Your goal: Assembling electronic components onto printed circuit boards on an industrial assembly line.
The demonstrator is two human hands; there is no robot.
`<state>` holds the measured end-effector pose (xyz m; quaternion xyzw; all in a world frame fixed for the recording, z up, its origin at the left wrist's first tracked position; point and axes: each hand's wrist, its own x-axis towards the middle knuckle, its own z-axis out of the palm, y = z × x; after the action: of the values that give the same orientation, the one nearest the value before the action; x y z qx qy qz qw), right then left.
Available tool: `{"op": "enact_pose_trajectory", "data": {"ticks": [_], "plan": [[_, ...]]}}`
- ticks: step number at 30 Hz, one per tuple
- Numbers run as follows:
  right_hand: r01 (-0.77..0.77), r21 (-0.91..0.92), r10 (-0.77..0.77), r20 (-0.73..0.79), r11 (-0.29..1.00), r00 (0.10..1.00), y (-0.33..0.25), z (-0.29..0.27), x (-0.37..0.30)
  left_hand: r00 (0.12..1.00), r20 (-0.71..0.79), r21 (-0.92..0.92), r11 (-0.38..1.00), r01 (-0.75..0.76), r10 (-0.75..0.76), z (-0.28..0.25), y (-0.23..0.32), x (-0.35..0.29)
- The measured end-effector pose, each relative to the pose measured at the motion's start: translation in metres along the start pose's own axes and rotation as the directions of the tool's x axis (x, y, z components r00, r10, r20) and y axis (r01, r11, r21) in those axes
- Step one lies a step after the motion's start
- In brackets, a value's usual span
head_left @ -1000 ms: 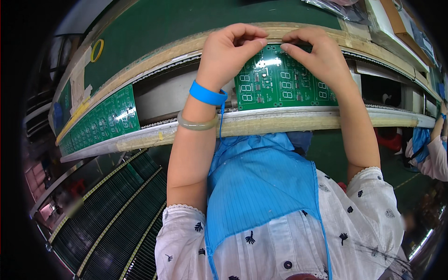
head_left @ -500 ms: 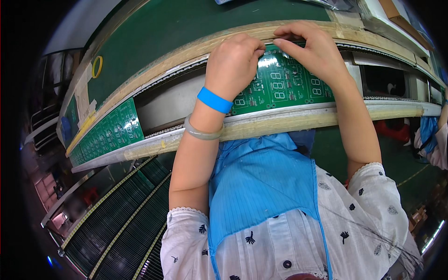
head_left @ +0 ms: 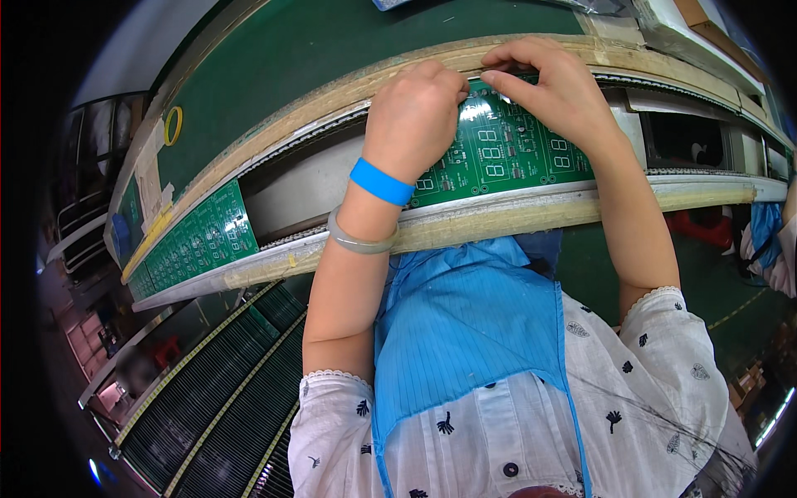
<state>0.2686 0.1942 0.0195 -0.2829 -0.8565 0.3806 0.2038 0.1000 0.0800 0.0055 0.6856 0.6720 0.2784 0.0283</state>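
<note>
In front of me a green circuit board with rows of digit outlines lies between two rails of the line. My left hand is over the board's left part, its fingers curled and their tips at the far edge; what they pinch, if anything, is hidden. My right hand arches over the far right part. Its thumb and forefinger point left, with a gap between them, close to the same far edge. A blue band and a pale bangle circle my left wrist.
More green boards lie on the line at left. A wooden-edged rail runs along the far side, a near rail before my apron. A yellow tape ring rests on the green tabletop. Black slotted racks stand lower left.
The view has shifted very slightly. Both hands stay at the far edge of the board, with the right fingertips a touch further left.
</note>
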Motion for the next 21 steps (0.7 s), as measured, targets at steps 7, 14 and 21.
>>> {"op": "enact_pose_trajectory", "data": {"ticks": [7,14,21], "plan": [[0.042,0.001,-0.042,0.001,0.999,0.999,0.002,-0.002,0.004,1.0,0.026,-0.008,1.0,-0.016,0.016,0.0,0.002,0.002],[0.196,-0.23,-0.194,0.033,0.953,0.981,-0.009,-0.022,0.061,0.978,-0.194,-0.087,0.994,0.064,-0.08,-0.025,-0.016,0.03],[0.289,-0.672,-0.344,0.053,0.682,0.937,-0.027,-0.013,0.152,0.97,-0.243,0.447,0.891,0.085,0.03,-0.026,-0.068,0.111]]}}
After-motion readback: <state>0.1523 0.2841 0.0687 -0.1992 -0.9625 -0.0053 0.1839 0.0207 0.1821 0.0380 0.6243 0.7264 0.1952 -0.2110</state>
